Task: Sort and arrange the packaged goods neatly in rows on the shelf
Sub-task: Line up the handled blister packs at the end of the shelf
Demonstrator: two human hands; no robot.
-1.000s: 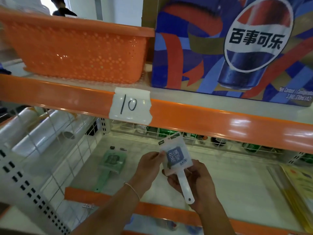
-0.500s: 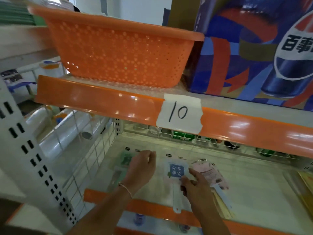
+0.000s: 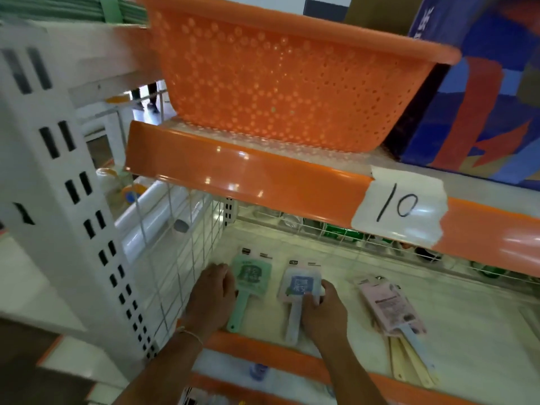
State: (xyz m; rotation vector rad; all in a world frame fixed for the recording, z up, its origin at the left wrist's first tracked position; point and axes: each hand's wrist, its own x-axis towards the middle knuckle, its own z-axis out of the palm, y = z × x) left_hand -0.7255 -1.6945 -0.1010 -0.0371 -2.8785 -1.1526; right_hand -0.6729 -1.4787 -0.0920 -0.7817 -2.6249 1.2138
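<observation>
On the lower shelf [image 3: 467, 323] lie flat packaged paddle-shaped goods with handles pointing toward me. A green one [image 3: 252, 276] is at the left; my left hand [image 3: 211, 296] rests on its left edge, fingers curled. A white one with a blue label [image 3: 301, 283] lies beside it, and my right hand [image 3: 323, 312] presses on its lower right and handle. Further right a loose pile of pink and yellow packs [image 3: 390, 309] lies askew.
A white wire mesh divider [image 3: 178, 258] bounds the shelf on the left, beside a perforated white upright [image 3: 73, 200]. Above, an orange shelf edge carries a taped label "10" [image 3: 400, 206], with an orange basket [image 3: 286, 83] and a blue drinks carton [image 3: 482, 97] on top.
The white pack was held up in both hands; it now lies flat on the shelf beside the green one. My left hand has moved onto the green pack. My view shifted left.
</observation>
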